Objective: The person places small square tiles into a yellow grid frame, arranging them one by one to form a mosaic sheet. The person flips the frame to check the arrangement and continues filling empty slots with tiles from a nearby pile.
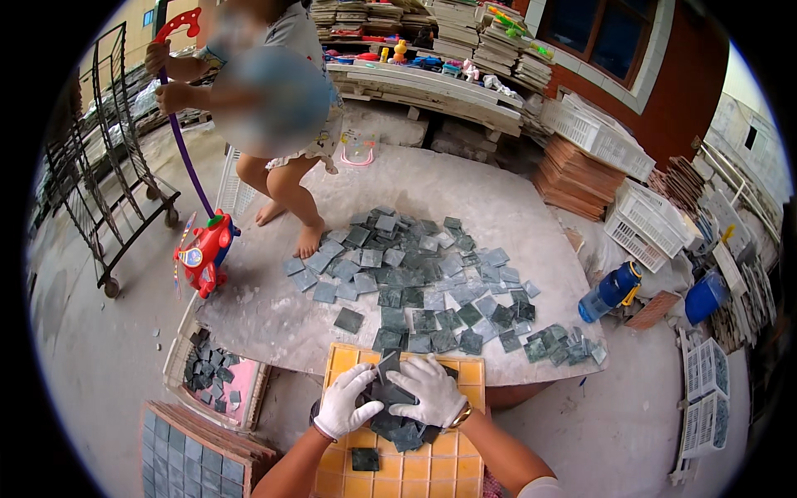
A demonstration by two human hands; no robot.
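Note:
Both my hands wear white gloves and work over a yellow gridded tray point(339, 473) in front of me. A heap of dark grey-green square stone tiles point(407, 436) lies on it, with one tile point(364, 459) apart in a lower cell. My left hand point(345, 402) is at the heap's left side, thumb and fingers apart, fingertips by the tiles. From the right, my right hand point(433, 392) curls over some tiles; its grip is partly hidden. One tile point(388, 363) stands tilted up between the hands.
Many loose tiles point(403, 270) cover the pale table point(266, 319) beyond the tray. A barefoot child point(307, 183) stands there, holding a push-stick with a red toy plane point(203, 256). Left are a tile crate point(178, 357) and stacked tiled sheets point(191, 456); right, a blue bottle point(610, 292).

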